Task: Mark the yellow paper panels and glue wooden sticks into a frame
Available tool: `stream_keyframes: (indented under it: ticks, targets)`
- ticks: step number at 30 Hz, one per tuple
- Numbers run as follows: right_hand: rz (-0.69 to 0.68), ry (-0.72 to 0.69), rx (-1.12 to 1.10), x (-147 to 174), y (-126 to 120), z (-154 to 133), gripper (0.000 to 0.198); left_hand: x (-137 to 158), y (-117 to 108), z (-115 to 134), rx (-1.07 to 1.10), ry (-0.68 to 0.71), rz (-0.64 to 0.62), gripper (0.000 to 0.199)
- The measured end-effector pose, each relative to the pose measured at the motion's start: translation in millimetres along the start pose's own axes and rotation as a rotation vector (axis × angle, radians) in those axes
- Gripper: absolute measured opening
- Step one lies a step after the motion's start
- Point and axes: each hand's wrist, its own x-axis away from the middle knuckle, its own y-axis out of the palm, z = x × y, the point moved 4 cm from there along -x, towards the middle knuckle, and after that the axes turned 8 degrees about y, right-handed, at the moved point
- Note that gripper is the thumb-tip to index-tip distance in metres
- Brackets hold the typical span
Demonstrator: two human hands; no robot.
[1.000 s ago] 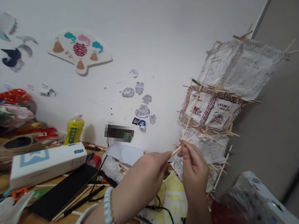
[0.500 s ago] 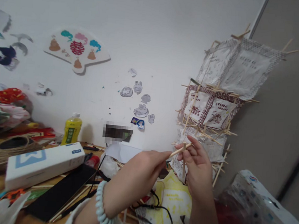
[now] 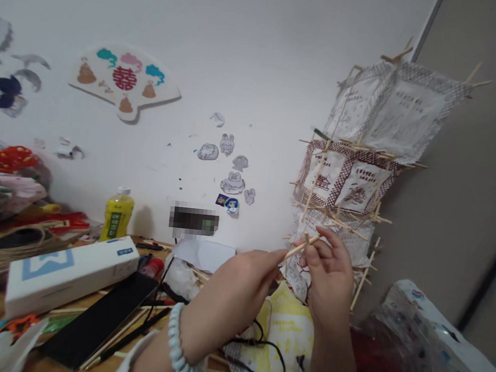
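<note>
My left hand (image 3: 238, 284), with a pale bead bracelet (image 3: 177, 346) at the wrist, pinches one end of a thin wooden stick (image 3: 295, 251). My right hand (image 3: 331, 273) has its fingers closed around the other end, where a second short stick (image 3: 306, 238) crosses the first. How the two sticks are joined, I cannot make out. Behind the hands rises a tiered paper lantern (image 3: 348, 172) framed with wooden sticks and printed paper panels. Below them lies a white and yellow printed sheet (image 3: 289, 324) with a black cord (image 3: 276, 352) over it.
To the left stand a white box (image 3: 70, 274) and a yellow drink bottle (image 3: 118, 214). A black flat panel (image 3: 99, 318), loose sticks and a coil of twine (image 3: 0, 255) crowd the desk. Clear plastic bags (image 3: 417, 342) sit at the right. A paper fan (image 3: 124, 80) hangs on the wall.
The crossing stick's lower length, which hung below the joint, is now hidden by my right hand, whose fingers have closed in. My left hand keeps its pinch, and the view has shifted slightly.
</note>
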Motion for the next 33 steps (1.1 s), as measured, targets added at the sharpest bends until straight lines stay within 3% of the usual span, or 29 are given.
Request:
stream_keyframes:
  ticks: [4,9,12,20,25,28,33]
  targets:
    - [0.097,-0.008,0.106,0,-1,4,0.023,-1,5,-10,-0.032,-0.03,0.004,0.037]
    - [0.268,-0.113,0.181,-2,-11,-1,0.024,1,2,-29,-0.284,-0.182,-0.03,0.025]
    - [0.3,-0.151,0.233,-1,-12,-7,0.029,1,-2,-32,-0.325,-0.251,0.005,0.02]
    - [0.1,-0.26,0.515,14,21,-16,0.024,-1,5,-22,-0.306,-0.263,0.096,0.028]
    - [-0.008,-0.296,0.559,16,34,-18,0.022,0,0,-22,-0.278,-0.27,0.153,0.03]
    - [-0.063,-0.21,0.457,16,36,-11,0.024,0,-4,-19,-0.239,-0.275,0.178,0.028]
    - [-0.173,-0.045,0.109,17,41,-3,0.039,2,-13,-19,-0.209,-0.318,0.201,0.038]
